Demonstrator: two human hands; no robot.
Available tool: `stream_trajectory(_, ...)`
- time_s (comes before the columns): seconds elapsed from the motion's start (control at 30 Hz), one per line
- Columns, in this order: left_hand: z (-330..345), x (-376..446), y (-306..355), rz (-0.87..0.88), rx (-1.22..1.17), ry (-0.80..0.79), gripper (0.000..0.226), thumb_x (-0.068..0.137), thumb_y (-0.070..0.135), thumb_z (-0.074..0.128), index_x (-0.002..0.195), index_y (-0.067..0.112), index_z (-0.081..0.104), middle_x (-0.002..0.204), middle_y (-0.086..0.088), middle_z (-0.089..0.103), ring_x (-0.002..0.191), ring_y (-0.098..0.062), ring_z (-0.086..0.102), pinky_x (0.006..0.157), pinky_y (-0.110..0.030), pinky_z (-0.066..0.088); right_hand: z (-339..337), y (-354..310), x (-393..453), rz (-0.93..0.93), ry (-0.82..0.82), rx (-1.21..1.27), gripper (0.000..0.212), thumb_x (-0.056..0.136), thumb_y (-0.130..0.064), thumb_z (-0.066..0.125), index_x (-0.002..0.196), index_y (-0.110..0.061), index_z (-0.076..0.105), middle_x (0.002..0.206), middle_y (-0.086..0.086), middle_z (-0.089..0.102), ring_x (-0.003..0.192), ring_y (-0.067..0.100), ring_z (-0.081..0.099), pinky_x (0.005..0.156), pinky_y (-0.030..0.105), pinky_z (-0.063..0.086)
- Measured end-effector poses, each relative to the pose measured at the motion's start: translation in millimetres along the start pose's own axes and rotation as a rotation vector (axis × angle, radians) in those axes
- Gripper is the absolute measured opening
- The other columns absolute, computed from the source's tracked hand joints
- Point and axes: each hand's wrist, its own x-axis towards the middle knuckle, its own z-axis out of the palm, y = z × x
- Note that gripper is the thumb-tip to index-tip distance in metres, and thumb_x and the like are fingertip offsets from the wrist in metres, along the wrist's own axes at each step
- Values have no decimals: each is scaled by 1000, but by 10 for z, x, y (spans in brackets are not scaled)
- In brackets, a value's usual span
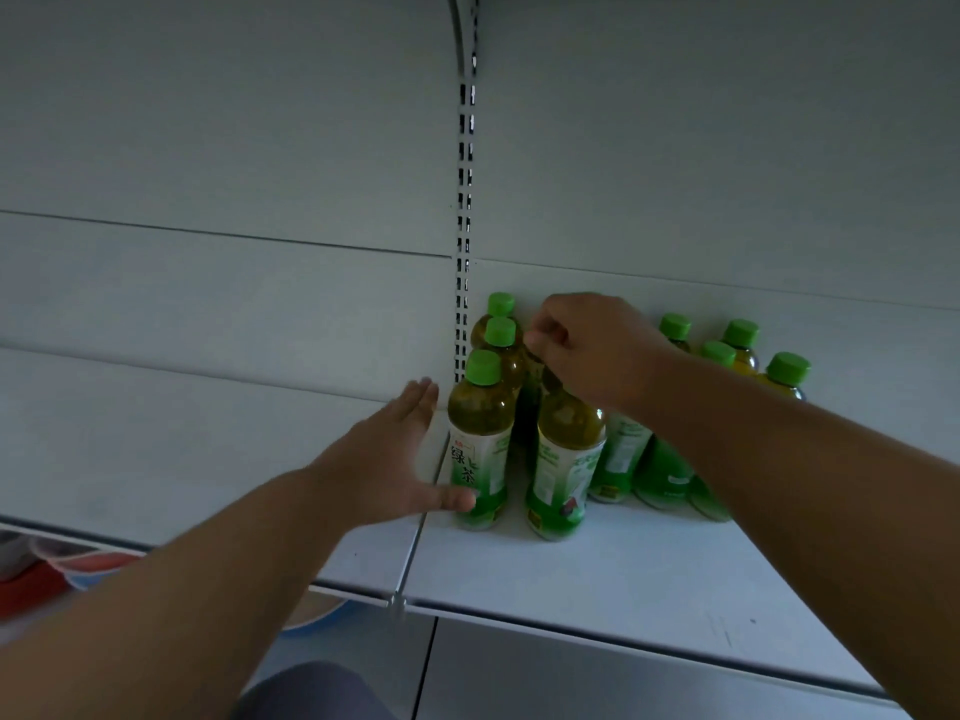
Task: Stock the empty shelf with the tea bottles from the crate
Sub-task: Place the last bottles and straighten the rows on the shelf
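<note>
Several green-capped tea bottles stand on the white shelf (pixel 597 574), packed against the slotted upright at the back. The front-left bottle (pixel 480 439) has a green and white label. My left hand (pixel 400 454) is flat with straight fingers beside it, the thumb touching the bottle's lower label. My right hand (pixel 587 345) reaches over the front-middle bottle (pixel 563 459) with its fingers curled around that bottle's top, hiding the cap. More bottles (pixel 737 345) stand behind my right forearm, partly hidden.
The slotted metal upright (pixel 465 210) divides two shelf bays; the left bay (pixel 182 433) holds nothing. The shelf's front edge runs across below my arms. Red and blue items (pixel 78 569) lie on a lower level at the left.
</note>
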Motion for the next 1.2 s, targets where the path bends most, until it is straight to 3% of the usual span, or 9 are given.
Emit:
stream_trajectory(0.17, -652, 153, 296, 101, 65, 103, 144, 50, 106, 30, 156, 22, -19, 156, 10, -24, 144, -1, -16, 121, -34, 3, -93, 170, -1, 52, 34, -32, 14, 96, -28, 59, 103, -20, 67, 99, -2, 63, 91, 16, 54, 74, 29, 39)
stream_trajectory(0.33, -869, 463, 623, 151, 196, 17, 143, 50, 100, 37, 156, 19, -17, 156, 10, -25, 140, 0, -18, 117, -31, -1, -196, 222, 109, 55, -1, -53, 19, 93, -29, 66, 110, -22, 69, 105, -2, 64, 97, 17, 55, 79, 29, 44)
stream_trajectory(0.5, -845, 689, 793, 98, 223, -65, 145, 50, 97, 36, 156, 15, -17, 164, -3, -21, 150, -14, -17, 119, -38, 1, -205, 181, 325, 22, -80, -68, 26, 91, -33, 69, 115, -21, 68, 110, -1, 64, 103, 18, 58, 81, 26, 43)
stream_trajectory(0.67, -770, 697, 730, 99, 122, -104, 131, 58, 92, 45, 159, 27, -9, 167, -5, -16, 151, -21, -19, 124, -48, 3, -98, 61, 500, -6, -206, -70, 39, 87, -38, 74, 120, -18, 68, 113, 1, 66, 105, 20, 60, 91, 34, 50)
stream_trajectory(0.83, -771, 772, 774, 92, 161, -105, 136, 62, 92, 48, 155, 20, -20, 164, -3, -25, 149, -15, -21, 115, -33, -2, -88, 197, 535, 11, -171, -98, 37, 86, -36, 73, 119, -22, 68, 115, -2, 66, 109, 20, 60, 89, 30, 47)
stream_trajectory(0.97, -872, 785, 702, 28, 85, -107, 147, 50, 93, 48, 155, 15, -20, 163, -2, -25, 148, -14, -22, 116, -32, -2, -43, 135, 575, -57, -270, -85, 41, 83, -48, 75, 111, -20, 70, 105, 0, 65, 100, 20, 60, 87, 37, 50)
stream_trajectory(1.07, -891, 723, 562, -51, 63, -144, 147, 50, 94, 46, 153, 15, -24, 163, -3, -26, 148, -15, -22, 117, -33, -3, 17, 74, 619, -84, -286, -51, 44, 84, -50, 72, 115, -19, 68, 106, -1, 62, 100, 19, 57, 80, 33, 45)
stream_trajectory(1.2, -773, 661, 520, -24, 92, -163, 127, 55, 94, 42, 134, 30, -33, 163, -8, -25, 149, -22, -22, 114, -35, -5, 76, 80, 643, -75, -285, -4, 42, 88, -43, 72, 123, -21, 63, 114, -1, 60, 108, 20, 56, 82, 29, 40)
